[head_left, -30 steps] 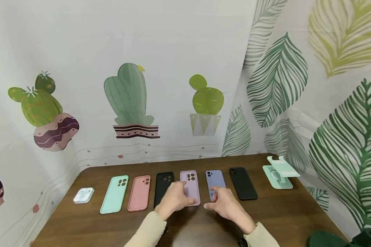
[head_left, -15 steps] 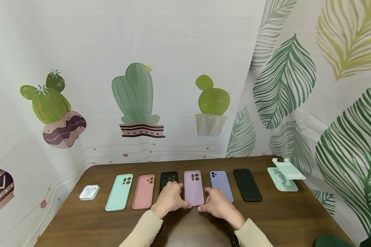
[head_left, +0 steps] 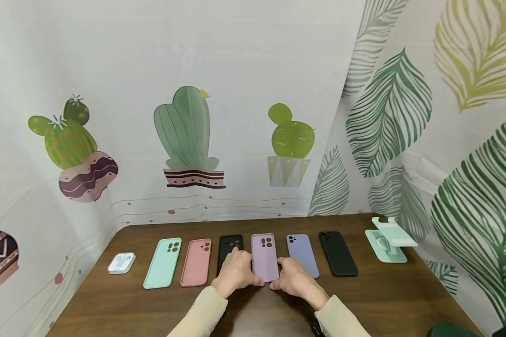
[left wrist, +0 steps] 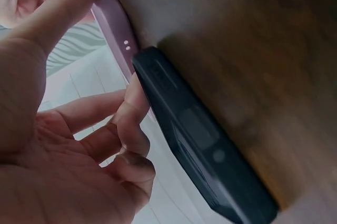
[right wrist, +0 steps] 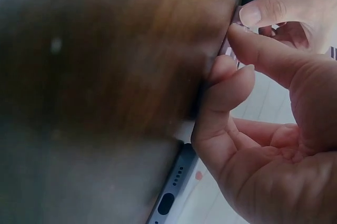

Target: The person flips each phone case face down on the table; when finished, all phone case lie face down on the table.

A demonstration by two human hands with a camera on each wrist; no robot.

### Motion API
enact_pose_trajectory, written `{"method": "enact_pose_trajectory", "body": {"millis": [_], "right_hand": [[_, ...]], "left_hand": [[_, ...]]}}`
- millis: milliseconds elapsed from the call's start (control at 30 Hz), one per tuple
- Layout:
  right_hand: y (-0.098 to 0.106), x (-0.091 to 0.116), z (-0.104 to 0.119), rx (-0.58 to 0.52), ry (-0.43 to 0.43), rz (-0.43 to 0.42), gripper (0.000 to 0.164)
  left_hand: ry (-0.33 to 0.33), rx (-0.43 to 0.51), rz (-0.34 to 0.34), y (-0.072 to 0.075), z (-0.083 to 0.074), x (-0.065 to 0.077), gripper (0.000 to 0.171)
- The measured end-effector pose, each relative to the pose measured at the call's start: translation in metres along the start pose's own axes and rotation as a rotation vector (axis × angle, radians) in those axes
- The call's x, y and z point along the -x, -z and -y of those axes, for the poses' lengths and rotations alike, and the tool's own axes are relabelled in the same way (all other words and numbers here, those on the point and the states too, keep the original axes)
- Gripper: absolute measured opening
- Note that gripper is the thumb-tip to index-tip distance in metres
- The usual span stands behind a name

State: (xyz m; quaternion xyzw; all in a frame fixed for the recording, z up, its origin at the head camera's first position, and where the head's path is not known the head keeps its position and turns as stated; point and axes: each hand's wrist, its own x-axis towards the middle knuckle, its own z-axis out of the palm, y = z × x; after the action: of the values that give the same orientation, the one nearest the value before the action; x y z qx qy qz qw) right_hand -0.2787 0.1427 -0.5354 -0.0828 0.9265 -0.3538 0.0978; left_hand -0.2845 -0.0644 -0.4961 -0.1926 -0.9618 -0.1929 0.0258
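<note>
A light purple phone case lies on the wooden table between both hands, camera cutouts at its far end. My left hand grips it by the near left corner; in the left wrist view its thumb lies on the purple edge and the other fingers are curled beside the side. My right hand holds the near right corner, thumb at the near edge and fingers bent along the side. Close to the left fingers lies a black phone case. A blue-violet phone case lies just right of my right hand.
In the same row lie a mint case, a pink case and another black case. A clear box with white earphones is far left. A mint folding stand stands right. A patterned cloth hangs behind.
My right hand has moved left from the blue-violet case to the purple case. My left hand has drawn off the top of the purple case to its left side. The head view shifted slightly.
</note>
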Motion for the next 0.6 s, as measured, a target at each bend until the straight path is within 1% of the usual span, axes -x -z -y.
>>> {"method": "enact_pose_trajectory", "body": {"millis": [67,167,267,300,333,433,500,600], "right_hand": [[0.005,0.006,0.009,-0.019,0.002,-0.011,0.075],[0.008,0.01,0.017,-0.014,0.021,-0.031,0.065],[0.003,0.003,0.007,-0.003,0.046,-0.036,0.06],[0.004,0.004,0.008,-0.012,0.048,-0.038,0.06],[0.006,0.006,0.011,-0.029,0.038,-0.034,0.062],[0.012,0.014,0.021,-0.078,0.02,-0.035,0.064],[0.012,0.014,0.019,-0.081,0.025,-0.023,0.065],[0.009,0.012,0.013,-0.074,0.054,-0.031,0.066]], "left_hand": [[0.014,0.026,-0.001,-0.001,-0.001,-0.001,0.047],[0.02,0.038,-0.01,-0.009,0.003,-0.004,0.047],[0.027,0.062,-0.018,-0.01,0.002,-0.005,0.046],[0.033,0.058,-0.014,-0.01,0.001,-0.005,0.045],[0.046,0.066,-0.008,-0.006,-0.004,-0.003,0.045],[0.069,0.066,0.004,-0.003,-0.009,-0.002,0.045],[0.075,0.05,0.008,-0.003,-0.01,-0.001,0.045],[0.089,0.044,0.013,-0.002,-0.012,-0.001,0.047]]}}
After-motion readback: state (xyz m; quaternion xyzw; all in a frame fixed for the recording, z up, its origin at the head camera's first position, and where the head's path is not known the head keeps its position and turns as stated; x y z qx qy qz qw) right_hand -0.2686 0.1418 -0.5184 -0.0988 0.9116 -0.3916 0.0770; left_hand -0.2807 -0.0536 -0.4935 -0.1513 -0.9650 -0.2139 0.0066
